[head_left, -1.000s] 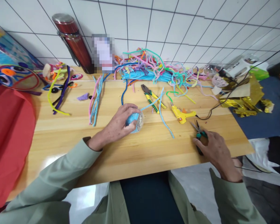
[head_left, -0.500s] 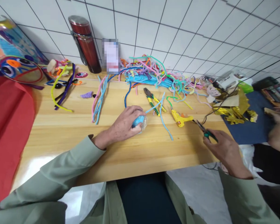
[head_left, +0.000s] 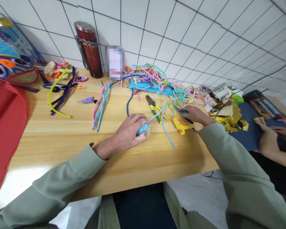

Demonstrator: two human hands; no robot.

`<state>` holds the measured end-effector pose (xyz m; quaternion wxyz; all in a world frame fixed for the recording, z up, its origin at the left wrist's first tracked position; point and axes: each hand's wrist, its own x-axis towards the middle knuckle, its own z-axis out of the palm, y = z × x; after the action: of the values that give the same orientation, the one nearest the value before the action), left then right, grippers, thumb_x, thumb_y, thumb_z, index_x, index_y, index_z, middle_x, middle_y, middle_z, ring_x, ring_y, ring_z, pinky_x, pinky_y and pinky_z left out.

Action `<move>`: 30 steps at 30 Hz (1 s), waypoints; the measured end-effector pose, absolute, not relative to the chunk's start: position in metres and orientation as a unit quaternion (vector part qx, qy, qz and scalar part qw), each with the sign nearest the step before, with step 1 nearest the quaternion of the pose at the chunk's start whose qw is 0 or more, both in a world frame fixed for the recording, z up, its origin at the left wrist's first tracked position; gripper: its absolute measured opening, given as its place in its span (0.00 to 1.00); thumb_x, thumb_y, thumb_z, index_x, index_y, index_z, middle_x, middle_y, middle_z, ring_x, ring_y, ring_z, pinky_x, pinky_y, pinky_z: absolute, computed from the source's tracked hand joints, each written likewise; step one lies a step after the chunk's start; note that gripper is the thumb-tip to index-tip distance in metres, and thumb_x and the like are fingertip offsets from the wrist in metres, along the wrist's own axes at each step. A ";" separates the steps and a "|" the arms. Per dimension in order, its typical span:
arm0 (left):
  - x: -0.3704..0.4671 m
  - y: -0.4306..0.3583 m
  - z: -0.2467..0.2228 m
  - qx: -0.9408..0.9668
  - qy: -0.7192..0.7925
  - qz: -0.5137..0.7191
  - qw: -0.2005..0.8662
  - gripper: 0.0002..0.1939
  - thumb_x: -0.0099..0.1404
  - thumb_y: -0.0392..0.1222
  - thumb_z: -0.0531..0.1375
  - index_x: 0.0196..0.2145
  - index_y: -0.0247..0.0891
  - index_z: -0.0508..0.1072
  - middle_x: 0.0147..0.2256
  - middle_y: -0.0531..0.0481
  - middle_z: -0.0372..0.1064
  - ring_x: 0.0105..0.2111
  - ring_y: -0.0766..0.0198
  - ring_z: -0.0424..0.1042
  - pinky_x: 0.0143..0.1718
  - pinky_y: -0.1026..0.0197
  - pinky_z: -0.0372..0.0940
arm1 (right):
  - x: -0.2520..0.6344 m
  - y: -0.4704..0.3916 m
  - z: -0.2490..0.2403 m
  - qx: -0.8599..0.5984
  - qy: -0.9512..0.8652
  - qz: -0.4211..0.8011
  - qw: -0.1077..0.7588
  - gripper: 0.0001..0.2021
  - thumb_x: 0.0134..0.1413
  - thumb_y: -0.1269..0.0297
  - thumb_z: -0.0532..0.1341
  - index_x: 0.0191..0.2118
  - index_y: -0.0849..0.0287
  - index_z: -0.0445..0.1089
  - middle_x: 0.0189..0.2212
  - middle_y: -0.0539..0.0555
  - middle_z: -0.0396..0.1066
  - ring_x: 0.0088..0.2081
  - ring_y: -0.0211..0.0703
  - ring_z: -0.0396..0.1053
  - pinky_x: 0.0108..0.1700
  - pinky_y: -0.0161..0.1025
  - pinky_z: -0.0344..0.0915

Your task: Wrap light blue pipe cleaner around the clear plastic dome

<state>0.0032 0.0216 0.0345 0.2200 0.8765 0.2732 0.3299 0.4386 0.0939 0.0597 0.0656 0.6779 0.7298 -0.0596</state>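
The fingers of the left hand [head_left: 127, 132] are curving over a round piece [head_left: 143, 128] wound in light blue, and they are clamping it against the table [head_left: 133, 168]. Farther to the right, the right hand [head_left: 197, 114] is bending its fingers over the small pliers [head_left: 185, 112], holding them by the handles. Just below these fingers, a yellow glue gun [head_left: 181, 126] is lying in the near space. Between the two hands, a loose light-blue strand [head_left: 168, 136] is stretching, and the larger pliers [head_left: 153, 103] are lying beyond the left fingertips. To the left of the left fingers, a pink-and-blue bundle [head_left: 102, 106] is resting. Beyond both hands, a tangled heap of strands [head_left: 150, 86] is spreading along the wall, and a red flask [head_left: 90, 51] is standing farther left.

The left fingers are hiding much of the round piece. The right thumb is staying out of sight, so I cannot tell how tightly it is pressing. Beside the flask, a rectangle [head_left: 114, 62] is appearing pixelated.
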 end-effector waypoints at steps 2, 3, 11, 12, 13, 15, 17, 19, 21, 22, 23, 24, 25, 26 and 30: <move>0.004 0.021 0.034 0.874 0.276 0.334 0.221 0.20 0.69 0.38 0.59 0.58 0.38 0.74 0.57 0.38 0.71 0.59 0.46 0.72 0.64 0.42 0.69 | 0.437 0.104 0.063 0.688 0.721 -0.049 0.065 0.21 0.57 0.67 0.65 0.56 0.61 0.81 0.58 0.66 0.81 0.56 0.61 0.78 0.56 0.48 0.71; 0.004 0.021 0.034 0.873 0.277 0.334 0.223 0.20 0.69 0.39 0.59 0.58 0.39 0.74 0.57 0.38 0.72 0.59 0.46 0.72 0.63 0.42 0.69 | 0.437 0.109 0.067 0.695 0.715 -0.041 0.062 0.21 0.56 0.68 0.65 0.55 0.63 0.81 0.58 0.68 0.81 0.56 0.63 0.78 0.55 0.50 0.71; 0.003 0.022 0.036 0.875 0.274 0.322 0.236 0.22 0.67 0.38 0.61 0.58 0.39 0.74 0.60 0.37 0.71 0.60 0.45 0.71 0.65 0.41 0.69 | 0.393 0.071 0.118 0.682 0.729 -0.017 -0.055 0.20 0.65 0.54 0.67 0.55 0.63 0.80 0.56 0.70 0.81 0.56 0.63 0.78 0.58 0.56 0.71; 0.002 0.022 0.035 0.875 0.272 0.322 0.238 0.22 0.67 0.38 0.60 0.58 0.39 0.74 0.60 0.36 0.71 0.60 0.45 0.71 0.65 0.41 0.69 | 0.376 0.055 0.119 0.662 0.744 -0.033 -0.084 0.19 0.68 0.53 0.65 0.56 0.59 0.79 0.57 0.66 0.81 0.56 0.60 0.78 0.58 0.54 0.72; 0.002 0.023 0.035 0.875 0.270 0.322 0.241 0.21 0.68 0.38 0.60 0.58 0.38 0.74 0.60 0.36 0.70 0.60 0.45 0.71 0.65 0.41 0.69 | 0.356 0.038 0.118 0.646 0.753 -0.049 -0.112 0.18 0.69 0.54 0.64 0.56 0.56 0.80 0.55 0.62 0.83 0.53 0.57 0.80 0.55 0.52 0.75; 0.000 0.024 0.035 0.872 0.268 0.324 0.250 0.21 0.68 0.38 0.59 0.58 0.38 0.73 0.59 0.36 0.70 0.61 0.46 0.71 0.65 0.41 0.68 | 0.313 0.005 0.108 0.593 0.776 -0.135 -0.164 0.14 0.70 0.55 0.63 0.52 0.52 0.80 0.48 0.57 0.85 0.46 0.52 0.82 0.49 0.48 0.78; -0.003 0.025 0.034 0.867 0.268 0.329 0.262 0.20 0.69 0.37 0.58 0.58 0.39 0.73 0.59 0.37 0.71 0.62 0.48 0.71 0.66 0.42 0.67 | 0.273 -0.021 0.092 0.544 0.774 -0.255 -0.200 0.11 0.69 0.56 0.63 0.50 0.51 0.79 0.46 0.55 0.85 0.44 0.50 0.83 0.48 0.47 0.79; -0.007 0.026 0.034 0.857 0.273 0.341 0.275 0.19 0.71 0.39 0.58 0.58 0.40 0.72 0.59 0.38 0.70 0.63 0.49 0.70 0.67 0.43 0.66 | 0.245 -0.035 0.076 0.536 0.747 -0.316 -0.235 0.10 0.69 0.55 0.64 0.50 0.51 0.76 0.46 0.55 0.84 0.42 0.48 0.82 0.47 0.47 0.79; -0.011 0.025 0.033 0.843 0.280 0.355 0.289 0.18 0.75 0.42 0.57 0.59 0.40 0.71 0.59 0.38 0.70 0.63 0.50 0.69 0.68 0.43 0.65 | 0.232 -0.038 0.059 0.535 0.724 -0.351 -0.257 0.13 0.68 0.52 0.66 0.52 0.51 0.73 0.50 0.56 0.82 0.45 0.50 0.82 0.49 0.49 0.79; -0.012 0.024 0.032 0.838 0.285 0.362 0.294 0.17 0.76 0.44 0.56 0.60 0.40 0.71 0.59 0.38 0.70 0.63 0.51 0.69 0.68 0.43 0.65 | 0.229 -0.037 0.051 0.537 0.714 -0.364 -0.266 0.16 0.67 0.50 0.67 0.53 0.51 0.71 0.52 0.57 0.80 0.47 0.51 0.81 0.50 0.51 0.79; -0.013 0.023 0.031 0.832 0.292 0.369 0.295 0.17 0.77 0.45 0.56 0.60 0.41 0.71 0.59 0.38 0.70 0.63 0.51 0.69 0.68 0.42 0.65 | 0.228 -0.034 0.044 0.538 0.704 -0.375 -0.273 0.18 0.66 0.49 0.67 0.55 0.51 0.70 0.55 0.58 0.79 0.49 0.52 0.81 0.51 0.52 0.79; -0.013 0.021 0.031 0.827 0.301 0.375 0.293 0.17 0.78 0.46 0.55 0.60 0.41 0.71 0.59 0.38 0.70 0.63 0.51 0.70 0.68 0.43 0.65 | 0.228 -0.031 0.037 0.536 0.697 -0.384 -0.281 0.20 0.66 0.48 0.68 0.56 0.51 0.69 0.57 0.59 0.77 0.51 0.53 0.80 0.51 0.53 0.79; -0.013 0.020 0.030 0.822 0.311 0.381 0.289 0.17 0.78 0.46 0.55 0.59 0.41 0.71 0.58 0.38 0.71 0.62 0.51 0.70 0.67 0.43 0.66 | 0.228 -0.028 0.031 0.531 0.693 -0.392 -0.290 0.22 0.66 0.47 0.68 0.58 0.51 0.67 0.59 0.60 0.75 0.53 0.54 0.79 0.52 0.54 0.79; -0.011 0.019 0.030 0.816 0.322 0.386 0.284 0.16 0.78 0.47 0.55 0.59 0.41 0.71 0.58 0.39 0.71 0.62 0.52 0.71 0.67 0.43 0.66 | 0.229 -0.025 0.026 0.523 0.692 -0.397 -0.301 0.24 0.66 0.47 0.68 0.59 0.51 0.66 0.61 0.61 0.74 0.54 0.54 0.79 0.52 0.54 0.79; 0.003 0.015 0.026 0.797 0.350 0.410 0.272 0.16 0.78 0.47 0.56 0.58 0.40 0.72 0.58 0.39 0.72 0.61 0.52 0.72 0.66 0.44 0.67 | 0.227 -0.016 0.014 0.506 0.692 -0.378 -0.349 0.26 0.64 0.48 0.69 0.59 0.53 0.63 0.57 0.62 0.74 0.55 0.56 0.78 0.52 0.55 0.80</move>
<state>0.0028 0.0154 0.0256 0.2722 0.7971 0.3502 0.4098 0.2275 -0.0156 0.0142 -0.3493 0.5063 0.6919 -0.3782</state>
